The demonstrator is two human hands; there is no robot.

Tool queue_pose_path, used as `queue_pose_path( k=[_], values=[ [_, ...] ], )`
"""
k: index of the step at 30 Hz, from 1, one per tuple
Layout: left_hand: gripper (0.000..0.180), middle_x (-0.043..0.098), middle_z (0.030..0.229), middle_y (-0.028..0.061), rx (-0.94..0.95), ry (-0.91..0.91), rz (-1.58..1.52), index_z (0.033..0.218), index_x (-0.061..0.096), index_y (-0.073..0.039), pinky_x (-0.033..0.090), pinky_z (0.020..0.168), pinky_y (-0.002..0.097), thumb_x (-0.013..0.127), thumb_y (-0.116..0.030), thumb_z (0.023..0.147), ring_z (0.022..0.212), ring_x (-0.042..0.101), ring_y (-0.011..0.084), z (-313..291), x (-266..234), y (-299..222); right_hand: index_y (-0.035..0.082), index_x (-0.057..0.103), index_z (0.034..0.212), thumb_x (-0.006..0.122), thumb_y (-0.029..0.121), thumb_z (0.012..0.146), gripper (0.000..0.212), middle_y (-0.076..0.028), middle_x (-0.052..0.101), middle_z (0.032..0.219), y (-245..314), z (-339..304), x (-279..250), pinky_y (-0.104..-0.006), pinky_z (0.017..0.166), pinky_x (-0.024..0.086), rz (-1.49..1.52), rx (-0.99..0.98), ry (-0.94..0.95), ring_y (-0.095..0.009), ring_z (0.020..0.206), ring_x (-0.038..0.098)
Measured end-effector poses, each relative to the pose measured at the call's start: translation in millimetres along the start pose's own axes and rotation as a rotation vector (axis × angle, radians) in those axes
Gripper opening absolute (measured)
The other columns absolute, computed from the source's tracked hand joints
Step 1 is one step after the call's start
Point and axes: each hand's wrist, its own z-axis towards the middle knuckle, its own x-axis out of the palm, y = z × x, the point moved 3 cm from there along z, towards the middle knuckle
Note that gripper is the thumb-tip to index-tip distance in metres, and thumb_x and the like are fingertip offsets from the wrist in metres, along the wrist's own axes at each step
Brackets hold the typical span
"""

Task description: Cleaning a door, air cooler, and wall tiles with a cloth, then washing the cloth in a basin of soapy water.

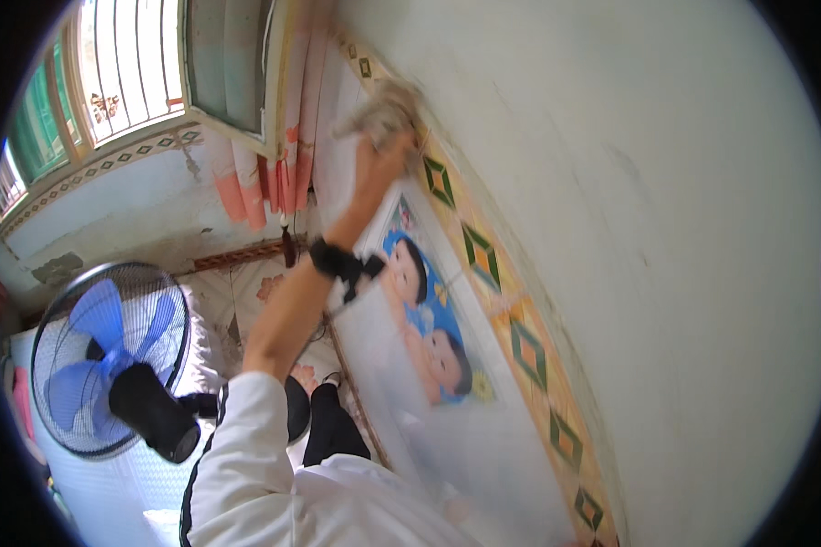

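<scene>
My left hand (388,162) reaches up the wall, its fingers closed round a crumpled grey-beige cloth (383,111). That cloth presses against the patterned tile border (479,255), near the border's far end, and both hand and cloth are a little blurred. A black strap (333,259) with a small black device circles the left wrist. Below the border, to the right of my forearm, a glossy poster (452,310) with printed figures on blue is fixed to the white tiles (410,438). My right hand cannot be made out.
A standing fan (109,365) with blue blades is close to my left elbow, beside a bed (109,483) with a pale cover. An open window sash (228,68) and pink-white curtains (296,118) are near the far corner. Bare plaster (648,228) rises above the border.
</scene>
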Motion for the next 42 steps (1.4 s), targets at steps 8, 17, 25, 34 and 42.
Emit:
queue_pose_path(
  k=[8, 17, 25, 34, 42],
  values=[
    [0.045, 0.043, 0.127, 0.0161, 0.360, 0.864, 0.126, 0.120, 0.047, -0.016, 0.022, 0.104, 0.0552, 0.060, -0.021, 0.077, 0.124, 0.036, 0.0331, -336.5, 35.4, -137.9, 0.001, 0.050, 0.075, 0.036, 0.027, 0.091, 0.033, -0.012, 0.050, 0.071, 1.6, 4.0, -20.9, -0.0354, 0.063, 0.040, 0.096, -0.032, -0.040, -0.025, 0.063, 0.047],
    [0.013, 0.052, 0.072, 0.0030, -0.552, 0.011, -0.162, 0.092, 0.050, 0.000, 0.042, 0.052, 0.0268, 0.052, -0.002, 0.079, 0.059, 0.051, 0.0144, -175.7, -24.4, -24.6, -0.005, 0.049, 0.081, 0.035, 0.020, 0.085, 0.029, -0.022, 0.054, 0.083, -5.0, 18.3, -52.6, -0.0405, 0.071, 0.041, 0.104, 0.073, 0.334, -0.031, 0.074, 0.052],
    [0.053, 0.035, 0.132, 0.0193, 0.098, 0.702, 0.089, 0.120, 0.049, -0.010, 0.018, 0.104, 0.0525, 0.063, -0.015, 0.069, 0.127, 0.023, 0.0426, -402.0, 45.2, -168.9, -0.004, 0.053, 0.093, 0.047, 0.019, 0.088, 0.024, -0.016, 0.056, 0.091, -41.1, 62.7, -141.5, -0.0371, 0.078, 0.043, -0.534, 0.143, 0.089, -0.025, 0.083, 0.052],
    [0.028, 0.053, 0.110, 0.0171, 0.522, 0.555, 0.458, 0.106, 0.054, -0.003, 0.036, 0.098, 0.0452, 0.058, -0.014, 0.081, 0.105, 0.050, 0.0318, -330.3, 24.2, -88.2, -0.004, 0.048, 0.103, 0.056, 0.018, 0.086, 0.029, -0.015, 0.052, 0.098, -64.1, 52.3, -166.6, -0.0324, 0.076, 0.045, -0.362, 0.215, 0.065, -0.022, 0.086, 0.052],
    [0.039, 0.055, 0.104, 0.0077, -0.341, 0.101, -0.092, 0.107, 0.050, 0.005, 0.045, 0.078, 0.0295, 0.069, -0.011, 0.077, 0.092, 0.052, 0.0160, -319.1, 37.4, -89.4, -0.003, 0.046, 0.106, 0.051, 0.029, 0.085, 0.039, -0.014, 0.049, 0.103, -61.5, 55.1, -161.2, -0.0334, 0.084, 0.040, -0.282, 0.203, 0.229, -0.024, 0.094, 0.048]
  ],
)
